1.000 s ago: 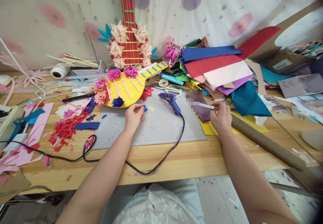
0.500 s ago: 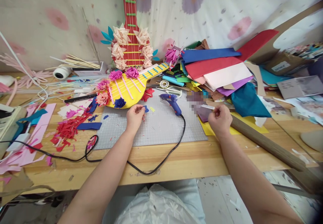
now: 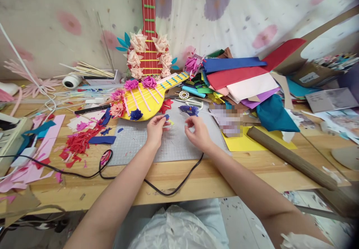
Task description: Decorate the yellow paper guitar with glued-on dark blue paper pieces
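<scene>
My left hand (image 3: pixel 156 130) rests on the grey cutting mat (image 3: pixel 171 144) with its fingers pinched on a small blue paper piece (image 3: pixel 166 117). My right hand (image 3: pixel 198 132) sits just right of it, fingers curled in a pinch, over the blue glue gun (image 3: pixel 188 109), whose handle it hides. What the right fingers hold is too small to make out. Just beyond the hands lies a yellow paper guitar (image 3: pixel 146 99) with pink and blue paper flowers. A red paper guitar (image 3: pixel 149 28) with cream flowers leans on the wall.
A black cord (image 3: pixel 157 187) loops over the wooden table's front edge (image 3: pixel 196 181). Red paper scraps (image 3: pixel 80 144) lie left of the mat. Stacked coloured sheets (image 3: pixel 244 80) fill the back right. A brown roll (image 3: pixel 291 159) lies diagonally at right. Scissors (image 3: pixel 190 101) sit behind the glue gun.
My right hand has moved left from the yellow sheet by the coloured papers to the glue gun beside my left hand. The left hand has barely shifted. The view has tilted slightly.
</scene>
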A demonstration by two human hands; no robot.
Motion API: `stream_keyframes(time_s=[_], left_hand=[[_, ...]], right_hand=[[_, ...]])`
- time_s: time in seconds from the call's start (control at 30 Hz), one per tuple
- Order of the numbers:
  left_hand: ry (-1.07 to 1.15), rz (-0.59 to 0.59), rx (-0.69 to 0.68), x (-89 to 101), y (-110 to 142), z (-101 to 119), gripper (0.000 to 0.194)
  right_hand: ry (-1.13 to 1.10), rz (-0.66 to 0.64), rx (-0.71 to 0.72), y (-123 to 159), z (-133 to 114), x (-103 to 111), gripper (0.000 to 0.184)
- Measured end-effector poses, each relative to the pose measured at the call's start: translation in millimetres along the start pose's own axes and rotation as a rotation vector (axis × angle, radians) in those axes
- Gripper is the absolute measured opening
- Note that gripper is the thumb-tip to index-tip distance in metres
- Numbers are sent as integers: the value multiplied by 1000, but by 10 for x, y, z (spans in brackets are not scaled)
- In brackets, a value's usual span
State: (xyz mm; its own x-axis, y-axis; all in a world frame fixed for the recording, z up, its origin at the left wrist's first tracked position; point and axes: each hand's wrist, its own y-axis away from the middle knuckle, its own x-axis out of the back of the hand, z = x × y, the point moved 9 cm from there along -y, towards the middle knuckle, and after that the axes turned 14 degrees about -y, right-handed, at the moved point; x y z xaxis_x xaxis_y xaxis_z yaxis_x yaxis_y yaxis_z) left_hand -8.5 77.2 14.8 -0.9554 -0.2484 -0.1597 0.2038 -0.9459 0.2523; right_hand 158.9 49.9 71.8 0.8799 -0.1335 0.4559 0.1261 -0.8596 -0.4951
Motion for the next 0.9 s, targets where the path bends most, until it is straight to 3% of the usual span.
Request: stream_keyframes(time_s=[0.13,0.33,0.5,0.9], left_hand=[[181,-17,207,-105,68,-81,8],[305,-25,255,-221,120,-123,5],[334,-18,244,-273,131,-143,5],[475,43,243,-264,103,-159,2]], right_hand=[[-496,56,-346,-161,210,-390,22],[-892,211,-558,-210,248,-690,24],[-1009,301,-653,-185,282,-750,22],[-1136,342,-748,-136,302,-897,27]])
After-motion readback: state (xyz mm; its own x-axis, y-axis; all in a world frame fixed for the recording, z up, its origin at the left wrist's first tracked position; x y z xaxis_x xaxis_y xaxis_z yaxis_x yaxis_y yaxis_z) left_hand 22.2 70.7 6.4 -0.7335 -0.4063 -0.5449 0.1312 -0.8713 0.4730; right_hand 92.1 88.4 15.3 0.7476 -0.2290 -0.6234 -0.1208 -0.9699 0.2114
